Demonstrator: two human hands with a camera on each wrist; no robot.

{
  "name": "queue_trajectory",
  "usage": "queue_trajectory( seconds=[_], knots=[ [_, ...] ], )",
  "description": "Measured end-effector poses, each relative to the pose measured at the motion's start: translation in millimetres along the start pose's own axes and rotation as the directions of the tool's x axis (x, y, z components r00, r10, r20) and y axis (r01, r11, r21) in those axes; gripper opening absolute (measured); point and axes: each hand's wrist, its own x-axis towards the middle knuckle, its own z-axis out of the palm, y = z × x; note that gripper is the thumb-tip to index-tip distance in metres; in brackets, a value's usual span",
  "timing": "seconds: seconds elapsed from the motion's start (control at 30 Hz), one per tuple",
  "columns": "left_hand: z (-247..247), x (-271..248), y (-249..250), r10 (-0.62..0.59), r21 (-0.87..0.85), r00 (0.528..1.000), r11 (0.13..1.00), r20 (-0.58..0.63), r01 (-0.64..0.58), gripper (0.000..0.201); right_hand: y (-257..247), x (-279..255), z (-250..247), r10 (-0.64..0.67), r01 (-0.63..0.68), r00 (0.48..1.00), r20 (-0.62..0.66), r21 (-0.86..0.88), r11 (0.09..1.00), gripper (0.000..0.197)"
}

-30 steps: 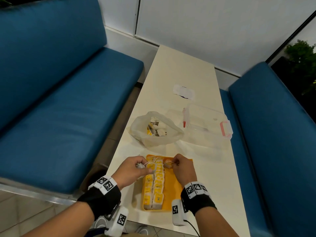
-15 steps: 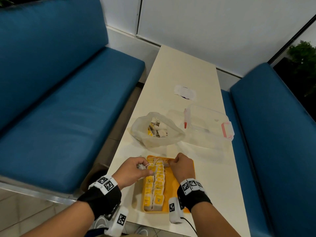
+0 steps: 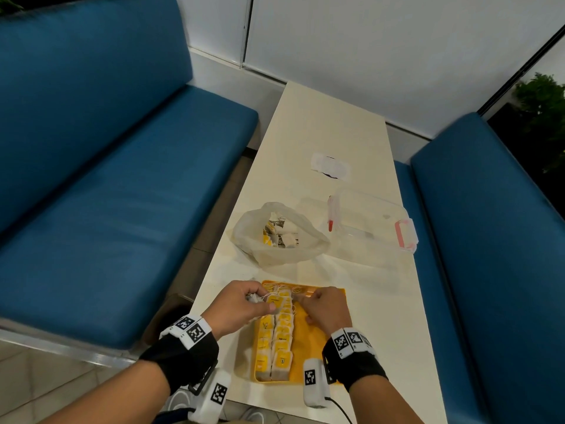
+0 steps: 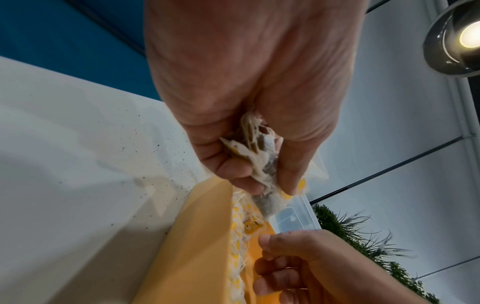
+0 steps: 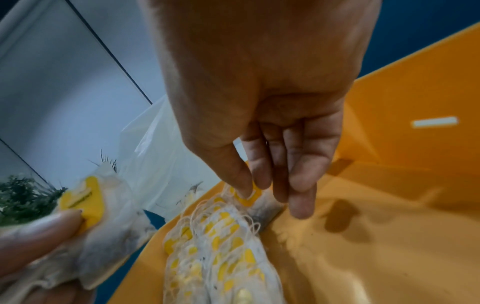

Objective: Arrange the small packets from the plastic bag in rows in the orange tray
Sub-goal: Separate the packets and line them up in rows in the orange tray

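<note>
i see my left hand (image 3: 241, 304) gripping spare packets (image 4: 255, 156); my right hand (image 3: 328, 307) pinches one packet (image 5: 250, 195) in the orange tray (image 3: 312, 356), lower centre.

the right hand (image 3: 328, 307) has come down from above the orange tray (image 3: 313, 347), lowering its packet (image 5: 255, 198) onto the row's far end.

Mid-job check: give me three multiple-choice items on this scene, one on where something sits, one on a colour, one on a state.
1. Where is the plastic bag?
A. in the tray
B. beyond the tray, left of the clear box
C. on the bench

2. What colour are the box's latches?
A. green
B. black
C. red

3. What is the left hand doing?
A. gripping packets
B. lying flat, empty
C. holding the bag

Answers:
1. B, it lies past the tray's far edge beside the box.
2. C, both clips show red.
3. A, its fingers curl round a bunch of packets.
</note>
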Motion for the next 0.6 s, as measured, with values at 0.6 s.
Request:
queue_trajectory(
  seconds=[0.6],
  knots=[
    [7, 11, 6, 0.078, 0.015, 0.997, 0.997, 0.007, -0.078, 0.017, -19, -43, -8, -0.297, 0.242, 0.953, 0.057, 0.446, 0.862, 0.009]
  ],
)
